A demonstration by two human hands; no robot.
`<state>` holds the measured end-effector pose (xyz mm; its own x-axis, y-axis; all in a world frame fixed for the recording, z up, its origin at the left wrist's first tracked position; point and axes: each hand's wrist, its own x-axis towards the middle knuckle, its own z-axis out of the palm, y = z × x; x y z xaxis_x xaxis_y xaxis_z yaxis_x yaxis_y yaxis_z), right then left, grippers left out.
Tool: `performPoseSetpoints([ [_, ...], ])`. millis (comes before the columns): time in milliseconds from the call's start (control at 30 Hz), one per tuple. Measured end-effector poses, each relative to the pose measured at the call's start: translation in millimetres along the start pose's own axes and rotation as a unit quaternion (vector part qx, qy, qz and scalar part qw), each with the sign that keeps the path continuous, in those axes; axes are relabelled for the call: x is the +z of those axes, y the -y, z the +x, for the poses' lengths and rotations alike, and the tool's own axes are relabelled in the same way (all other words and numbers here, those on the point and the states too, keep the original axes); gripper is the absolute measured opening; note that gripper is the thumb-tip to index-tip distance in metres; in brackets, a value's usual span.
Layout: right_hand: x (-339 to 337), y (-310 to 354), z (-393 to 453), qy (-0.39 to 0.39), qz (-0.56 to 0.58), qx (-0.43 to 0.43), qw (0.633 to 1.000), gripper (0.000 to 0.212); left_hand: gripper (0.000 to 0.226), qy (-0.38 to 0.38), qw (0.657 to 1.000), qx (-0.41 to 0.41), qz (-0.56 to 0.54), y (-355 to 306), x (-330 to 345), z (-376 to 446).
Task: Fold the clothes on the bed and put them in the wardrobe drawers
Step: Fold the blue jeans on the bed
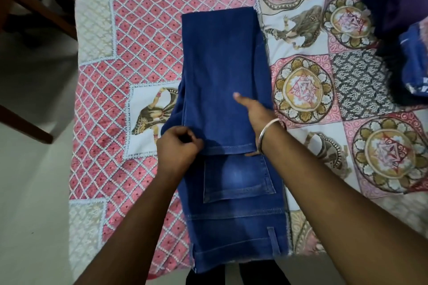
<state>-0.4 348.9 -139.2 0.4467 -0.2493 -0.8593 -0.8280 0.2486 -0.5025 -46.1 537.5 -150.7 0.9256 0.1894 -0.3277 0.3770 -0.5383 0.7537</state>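
Jeans (227, 90) lie folded on the bed (139, 30), legs doubled back toward the waistband. Left hand (177, 146) pinches the jeans' left hem corner. Right hand (252, 111) rests on the jeans' right edge, fingers (240, 97) straight.

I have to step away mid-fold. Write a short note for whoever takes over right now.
Left hand pinches the hem corner of the jeans. Right hand lies on the folded legs, its thumb straight.
Jeans are on the bedspread, legs folded back toward the back pocket.
Done: first fold.
Left: fold again, put them away, then the clothes pile at far right.
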Motion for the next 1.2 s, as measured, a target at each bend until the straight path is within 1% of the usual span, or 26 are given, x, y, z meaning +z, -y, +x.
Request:
performPoseSetpoints([
  [33, 3, -3, -4, -0.014, -0.042, -0.03, 0.999, 0.084, 0.016, -0.035, 0.999, 0.01, -0.011, 1, 0, -5],
  [67, 6, -6, -6, -0.023, -0.072, -0.069, 0.995, 0.059, 0.021, -0.067, 0.997, 0.007, -0.033, 4, 0, -8],
  [100, 5, -15, -5, -0.025, -0.081, -0.114, 0.99, 0.033, 0.03, -0.083, 0.994, -0.01, -0.066, 9, 0, -10],
  [133, 3, -24, -3, -0.016, -0.073, -0.153, 0.985, 0.013, 0.039, -0.081, 0.991, -0.035, -0.104, 12, -1, -9],
  [167, 0, -32, -5, 0.002, -0.055, -0.19, 0.98, 0.005, 0.043, -0.065, 0.987, -0.062, -0.132, 16, 0, -8],
  [200, -4, -41, -5, 0.016, -0.048, -0.218, 0.975, 0.007, 0.041, -0.047, 0.987, -0.075, -0.134, 20, 0, -6],
  [233, -8, -48, -2, 0.018, -0.051, -0.241, 0.969, 0.007, 0.036, -0.028, 0.991, -0.071, -0.107, 19, 0, -4],
  [333, -18, -64, -10, -0.021, -0.079, -0.306, 0.948, 0.033, 0.024, -0.007, 1.0, -0.011, 0.001, 14, -3, -13],
  [400, -25, -67, -21, -0.065, -0.066, -0.34, 0.936, 0.042, 0.025, 0.003, 1.0, 0.01, 0.002, 14, -5, -24],
  [433, -35, -71, -33, -0.075, -0.065, -0.339, 0.936, 0.039, 0.028, 0.022, 0.999, -0.002, -0.031, 12, -7, -42],
  [500, -44, -79, -46, -0.048, -0.057, -0.343, 0.936, 0.019, 0.048, 0.045, 0.99, -0.056, -0.118, 7, -12, -62],
  [533, -48, -84, -55, -0.029, -0.065, -0.343, 0.937, 0.014, 0.054, 0.054, 0.986, -0.075, -0.137, 4, -12, -72],
  [567, -55, -92, -60, -0.018, -0.077, -0.336, 0.938, 0.017, 0.051, 0.066, 0.99, -0.07, -0.103, 3, -12, -83],
  [633, -72, -116, -69, -0.015, -0.108, -0.319, 0.942, 0.031, 0.035, 0.077, 0.996, -0.034, -0.001, 2, -11, -105],
  [667, -80, -127, -73, -0.024, -0.122, -0.303, 0.945, 0.042, 0.032, 0.078, 0.996, -0.024, 0.029, 2, -11, -116],
  [733, -96, -151, -77, -0.036, -0.107, -0.255, 0.96, 0.071, 0.033, 0.09, 0.995, -0.03, 0.041, 8, -9, -143],
  [767, -104, -164, -82, -0.032, -0.088, -0.244, 0.965, 0.079, 0.034, 0.095, 0.994, -0.042, 0.037, 13, -8, -160],
  [800, -109, -173, -88, -0.028, -0.085, -0.242, 0.966, 0.08, 0.033, 0.098, 0.993, -0.051, 0.032, 17, -6, -174],
  [900, -119, -201, -103, -0.022, -0.143, -0.229, 0.963, 0.071, 0.031, 0.1, 0.992, -0.069, 0.038, 37, -4, -209],
  [933, -121, -209, -106, -0.019, -0.165, -0.223, 0.961, 0.072, 0.03, 0.097, 0.991, -0.075, 0.046, 43, -3, -215],
  [967, -123, -216, -105, -0.02, -0.185, -0.217, 0.958, 0.073, 0.027, 0.095, 0.99, -0.083, 0.064, 50, -3, -220],
  [1000, -123, -220, -106, -0.029, -0.206, -0.214, 0.954, 0.068, 0.024, 0.098, 0.987, -0.094, 0.09, 53, -3, -222],
  [1067, -119, -218, -108, -0.079, -0.262, -0.234, 0.933, 0.043, 0.019, 0.089, 0.973, -0.119, 0.179, 51, -1, -222],
  [1100, -116, -213, -108, -0.117, -0.286, -0.261, 0.914, 0.037, 0.018, 0.067, 0.965, -0.11, 0.227, 46, 1, -219],
  [1133, -111, -205, -108, -0.15, -0.303, -0.295, 0.894, 0.036, 0.021, 0.036, 0.961, -0.083, 0.262, 40, 3, -215],
  [1200, -102, -183, -102, -0.192, -0.311, -0.377, 0.851, 0.035, 0.029, -0.021, 0.96, 0.017, 0.277, 26, 9, -199],
])
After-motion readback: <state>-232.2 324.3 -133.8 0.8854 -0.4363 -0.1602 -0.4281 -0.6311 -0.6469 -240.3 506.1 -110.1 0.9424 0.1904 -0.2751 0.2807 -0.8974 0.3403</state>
